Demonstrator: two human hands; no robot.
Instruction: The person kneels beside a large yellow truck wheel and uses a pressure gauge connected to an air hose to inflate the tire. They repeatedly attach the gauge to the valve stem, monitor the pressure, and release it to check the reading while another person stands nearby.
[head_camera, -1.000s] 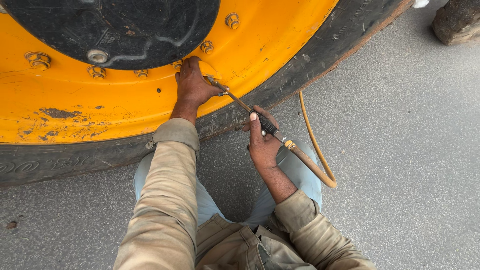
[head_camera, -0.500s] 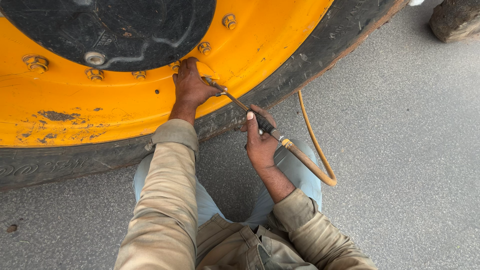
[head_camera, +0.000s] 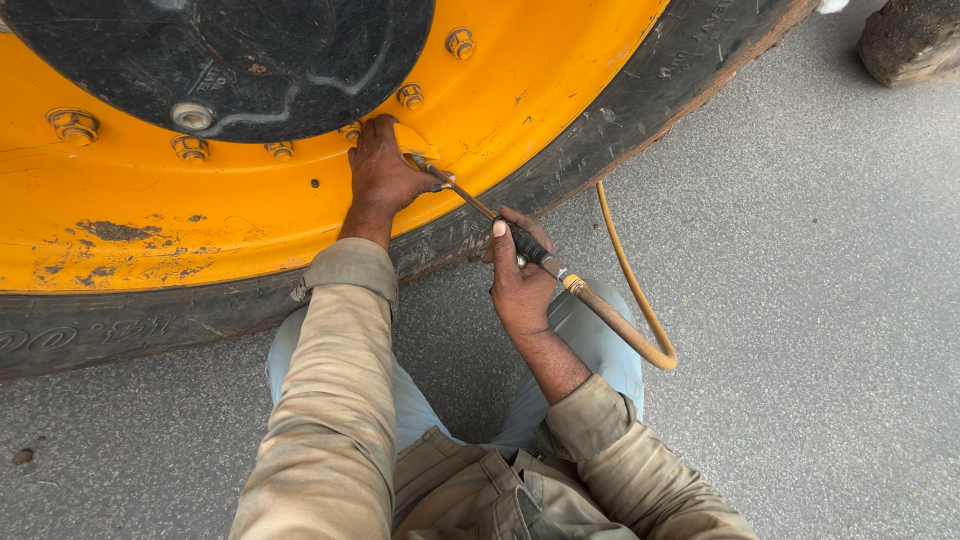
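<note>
Crouching on grey asphalt (head_camera: 800, 300), a person presses the left hand (head_camera: 385, 175) against a yellow wheel rim (head_camera: 250, 220), fingers curled to steady the nozzle tip (head_camera: 440, 180). The right hand (head_camera: 520, 285) is wrapped closed around the air chuck handle (head_camera: 530, 248), its tan hose (head_camera: 625, 325) looping beside the black tyre (head_camera: 620, 130).

The wheel rim (head_camera: 250, 215) is bright orange-yellow with dark rust-brown patches. Its hub cover (head_camera: 230, 60) is black, and the tyre (head_camera: 640, 110) is dull black edged with brown dirt. The hose (head_camera: 630, 330) is mustard yellow. The ground (head_camera: 820, 300) is speckled grey, and the sleeves (head_camera: 330, 400) are khaki.
</note>
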